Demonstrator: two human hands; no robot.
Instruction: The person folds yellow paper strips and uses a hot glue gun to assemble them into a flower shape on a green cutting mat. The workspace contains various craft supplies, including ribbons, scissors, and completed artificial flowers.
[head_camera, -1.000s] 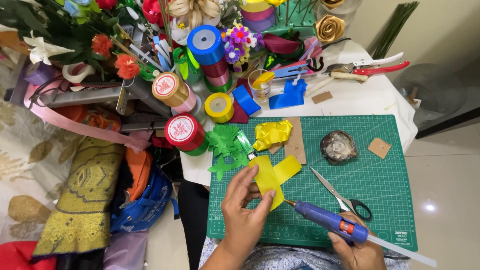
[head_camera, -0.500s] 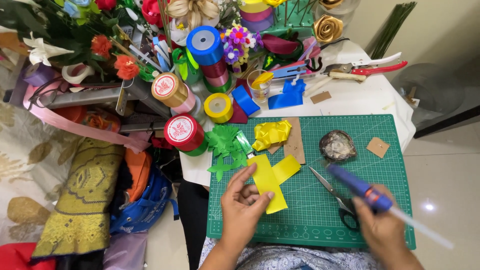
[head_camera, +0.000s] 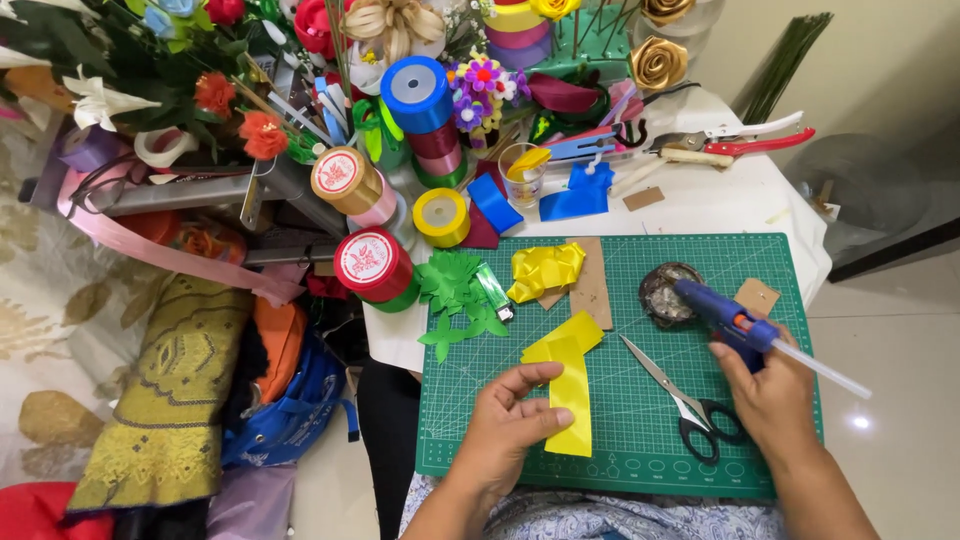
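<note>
My left hand (head_camera: 510, 425) pinches the lower end of a folded yellow ribbon piece (head_camera: 566, 372) that lies on the green cutting mat (head_camera: 640, 450). My right hand (head_camera: 765, 395) grips a blue glue gun (head_camera: 728, 316) with a clear glue stick poking out behind; its nozzle points at a small dark round dish (head_camera: 668, 294) at the mat's far right. Black-handled scissors (head_camera: 680, 400) lie on the mat between my two hands. A looped yellow ribbon bow (head_camera: 545, 268) rests on a strip of brown cardboard (head_camera: 592, 285) further back.
Green paper leaves (head_camera: 455, 290) and a green lighter (head_camera: 493, 288) lie at the mat's left edge. Ribbon spools, red (head_camera: 368, 263), yellow (head_camera: 441, 215) and blue (head_camera: 416, 92), crowd the back left with artificial flowers (head_camera: 240, 120). Red-handled pruners (head_camera: 745, 138) lie at the back right. Bags fill the floor at left.
My right hand has carried the glue gun from the near edge of the mat up and right to the dark dish. My left hand stays on the yellow ribbon.
</note>
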